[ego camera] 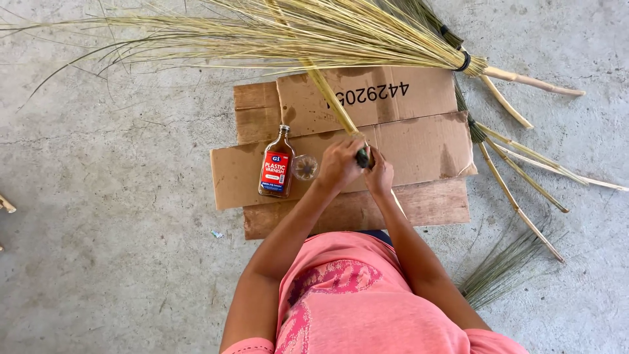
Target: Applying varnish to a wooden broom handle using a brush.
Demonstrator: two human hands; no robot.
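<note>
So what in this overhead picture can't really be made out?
- Head view: the dark binding on the broom stick is mostly covered by the left hand and right hand.
- The contents of the small round cup beside the bottle are too small to tell.
- The broom's straw tips run past the top edge.
- The person's lap and legs are hidden by the pink shirt.

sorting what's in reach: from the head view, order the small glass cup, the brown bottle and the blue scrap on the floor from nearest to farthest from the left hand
1. Small glass cup, just left of the left hand, on the cardboard.
2. Brown bottle, left of the cup.
3. Blue scrap, on the concrete floor, lower left.
</note>
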